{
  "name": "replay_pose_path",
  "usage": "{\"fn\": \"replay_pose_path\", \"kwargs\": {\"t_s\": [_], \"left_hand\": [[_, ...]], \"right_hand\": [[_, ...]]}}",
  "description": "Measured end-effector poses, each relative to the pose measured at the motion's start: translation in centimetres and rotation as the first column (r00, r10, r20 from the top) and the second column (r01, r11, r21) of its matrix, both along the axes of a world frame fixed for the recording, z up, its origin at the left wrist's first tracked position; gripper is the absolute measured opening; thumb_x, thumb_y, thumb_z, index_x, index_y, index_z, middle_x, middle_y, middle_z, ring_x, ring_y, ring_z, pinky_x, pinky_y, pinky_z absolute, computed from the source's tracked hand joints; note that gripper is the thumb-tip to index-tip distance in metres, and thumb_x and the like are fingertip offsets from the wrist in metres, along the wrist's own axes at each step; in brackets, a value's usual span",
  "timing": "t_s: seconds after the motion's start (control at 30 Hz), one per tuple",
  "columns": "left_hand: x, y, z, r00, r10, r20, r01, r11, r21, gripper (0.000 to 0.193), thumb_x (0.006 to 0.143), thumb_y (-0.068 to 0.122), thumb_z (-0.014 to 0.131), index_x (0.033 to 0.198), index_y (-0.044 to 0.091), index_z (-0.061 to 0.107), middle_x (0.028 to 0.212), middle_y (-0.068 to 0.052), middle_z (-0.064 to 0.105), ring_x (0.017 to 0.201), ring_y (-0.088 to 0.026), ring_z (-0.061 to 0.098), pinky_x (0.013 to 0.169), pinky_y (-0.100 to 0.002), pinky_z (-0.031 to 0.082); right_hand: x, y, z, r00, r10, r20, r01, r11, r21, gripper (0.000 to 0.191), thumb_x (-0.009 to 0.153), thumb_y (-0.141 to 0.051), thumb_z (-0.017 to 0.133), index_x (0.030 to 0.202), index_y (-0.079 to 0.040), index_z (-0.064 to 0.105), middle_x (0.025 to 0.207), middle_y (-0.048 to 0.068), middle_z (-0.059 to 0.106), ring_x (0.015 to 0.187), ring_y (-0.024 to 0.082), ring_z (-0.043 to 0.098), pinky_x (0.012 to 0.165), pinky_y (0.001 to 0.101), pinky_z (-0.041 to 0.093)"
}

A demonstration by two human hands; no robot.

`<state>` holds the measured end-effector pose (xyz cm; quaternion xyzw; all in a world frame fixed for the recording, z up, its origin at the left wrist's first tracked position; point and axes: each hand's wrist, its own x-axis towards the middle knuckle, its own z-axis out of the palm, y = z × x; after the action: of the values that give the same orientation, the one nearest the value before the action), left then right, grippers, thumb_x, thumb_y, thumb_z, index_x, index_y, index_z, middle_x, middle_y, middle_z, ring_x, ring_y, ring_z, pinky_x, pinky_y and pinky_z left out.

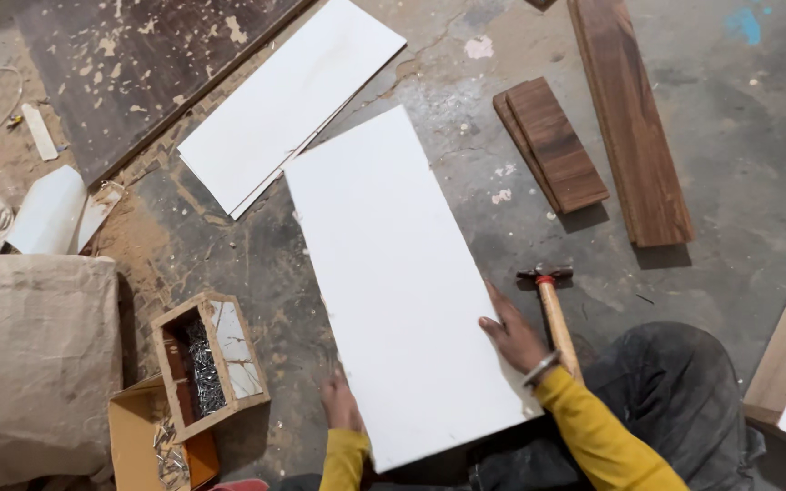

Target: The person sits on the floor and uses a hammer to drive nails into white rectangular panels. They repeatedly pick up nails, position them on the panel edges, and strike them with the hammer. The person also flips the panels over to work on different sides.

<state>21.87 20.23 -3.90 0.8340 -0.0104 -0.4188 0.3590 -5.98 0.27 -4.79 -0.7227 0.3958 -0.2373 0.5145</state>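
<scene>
Both hands are gripping a smooth white rectangular laminate board lying on the rough concrete floor, the left hand clasping its near-left edge, the right hand pressing flat, fingers spread, beside a wooden-handled hammer.

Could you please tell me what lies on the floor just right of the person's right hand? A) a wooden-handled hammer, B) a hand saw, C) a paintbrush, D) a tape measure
A: a hammer with a pale wooden handle and dark metal head lies on the grey concrete floor beside the right hand, which rests flat on the large white rectangular panel.
</scene>
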Motion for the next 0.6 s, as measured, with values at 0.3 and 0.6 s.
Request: {"fn": "replay_pose_path", "kwargs": {"t_s": [0.3, 0.6], "left_hand": [[16.3, -7.2, -5.7, 0.519, -0.339, 0.785, 0.561, 0.827, -0.014, 0.016, 0.098, 0.013, 0.055, 0.109, 0.006, 0.065, 0.102, -0.015, 0.073, 0.092, -0.03, 0.073, 0.077, -0.038, 0.061], [18.2, -21.7, -18.4, 0.154, -0.891, 0.427, 0.712, 0.4, 0.577, 0.023, 0.098, 0.008, 0.054, 0.118, 0.004, 0.065, 0.1, -0.016, 0.07, 0.089, -0.03, 0.064, 0.077, -0.04, 0.054]], "right_hand": [[9.7, -13.5, -0.2, 0.993, 0.1, 0.066, -0.091, 0.987, -0.13, 0.073, 0.098, -0.029, 0.066, 0.159, -0.01, 0.03, 0.165, 0.016, 0.035, 0.153, 0.032, 0.034, 0.123, 0.0401, 0.028], [24.9, -30.3, -1.0, 0.988, 0.105, 0.117, -0.111, 0.993, 0.049, 0.066, 0.106, -0.028, 0.044, 0.164, -0.014, 0.017, 0.169, 0.013, 0.026, 0.154, 0.027, 0.027, 0.123, 0.0377, 0.027]]}}
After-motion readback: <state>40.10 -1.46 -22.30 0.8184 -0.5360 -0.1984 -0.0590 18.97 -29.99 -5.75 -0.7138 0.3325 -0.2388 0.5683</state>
